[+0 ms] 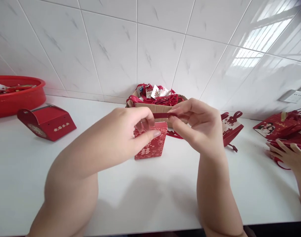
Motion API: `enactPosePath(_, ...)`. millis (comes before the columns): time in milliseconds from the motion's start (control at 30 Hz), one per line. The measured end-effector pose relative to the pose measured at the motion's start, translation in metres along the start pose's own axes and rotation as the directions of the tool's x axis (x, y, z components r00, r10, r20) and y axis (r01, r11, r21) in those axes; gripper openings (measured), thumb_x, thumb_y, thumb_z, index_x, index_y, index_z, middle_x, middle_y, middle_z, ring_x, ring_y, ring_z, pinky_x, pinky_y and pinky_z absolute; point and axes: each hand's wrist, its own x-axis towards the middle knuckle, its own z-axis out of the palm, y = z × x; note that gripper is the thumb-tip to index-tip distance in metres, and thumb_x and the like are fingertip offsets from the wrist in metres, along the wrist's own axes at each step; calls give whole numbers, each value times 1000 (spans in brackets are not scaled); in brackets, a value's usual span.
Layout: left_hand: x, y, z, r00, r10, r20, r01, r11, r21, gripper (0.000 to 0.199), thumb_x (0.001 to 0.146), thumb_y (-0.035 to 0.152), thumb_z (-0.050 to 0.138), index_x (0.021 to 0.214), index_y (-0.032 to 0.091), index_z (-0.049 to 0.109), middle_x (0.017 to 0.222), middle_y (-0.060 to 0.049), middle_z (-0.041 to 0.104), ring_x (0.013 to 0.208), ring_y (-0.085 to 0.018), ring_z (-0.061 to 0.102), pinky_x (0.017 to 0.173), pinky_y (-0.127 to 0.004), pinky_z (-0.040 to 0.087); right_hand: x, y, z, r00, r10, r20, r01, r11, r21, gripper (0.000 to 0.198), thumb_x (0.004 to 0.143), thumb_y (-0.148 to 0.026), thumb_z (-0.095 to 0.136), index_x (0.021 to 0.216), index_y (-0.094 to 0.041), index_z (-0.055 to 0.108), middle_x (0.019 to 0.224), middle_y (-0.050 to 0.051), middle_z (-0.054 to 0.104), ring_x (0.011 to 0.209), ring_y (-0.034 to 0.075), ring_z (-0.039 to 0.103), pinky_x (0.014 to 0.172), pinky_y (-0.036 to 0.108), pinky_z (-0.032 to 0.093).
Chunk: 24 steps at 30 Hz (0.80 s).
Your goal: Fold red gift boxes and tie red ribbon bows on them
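Note:
A dark red ribbon (161, 115) stretches between my two hands, just above a red box. My right hand (197, 125) pinches the ribbon's right part between thumb and fingers. At its left end the ribbon runs behind the curled fingers of my left hand (135, 131), which appear to grip it. My left thumb lies across the front of the red patterned box (151, 146); whether it presses on the box I cannot tell. The box stands upright on the white table (140, 197), with white characters on its face and its upper left part covered by my hand.
Behind my hands, a cardboard box (150, 108) holds red ribbons and tags. A red gift box (54, 125) and a red basin (19, 98) are at left. At right are a small gift bag (230, 131), more red bags (281, 123) and another person's hand (288, 154).

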Motion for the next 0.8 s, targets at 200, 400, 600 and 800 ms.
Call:
enactPosePath(200,6,24,-2,988,57,141,-54,998,-27,17,86,41,59,91,25,63,86,0,67,87,-22,67,72,-36,57,-7,-12,-1,998,22,64,-24,999,26,9,79,-15,64,84,-23,65,80,-1,68,76,15,67,66,30,61)
enactPosePath(400,21,56,-6,924,128,359,-139,990,5,10,85,35,60,83,25,64,77,4,66,70,-17,65,60,-30,53,-10,-19,-4,1000,2,-19,-4,997,-77,14,80,-13,66,84,-25,68,83,-2,71,82,15,69,73,31,62)
enactPosePath(600,21,58,-4,885,147,442,-164,987,0,12,91,30,52,83,23,58,64,5,61,55,-11,55,50,-24,41,-12,-24,-6,997,58,43,-55,996,-66,13,81,-13,66,87,-25,70,85,-1,72,82,15,69,74,30,62)
enactPosePath(800,24,57,-4,859,211,467,-235,972,-7,16,93,24,46,81,21,57,60,4,55,51,-10,46,49,-25,36,-13,-30,-14,981,160,110,-164,986,25,10,83,-19,67,90,-22,74,84,2,72,78,17,69,69,31,60)
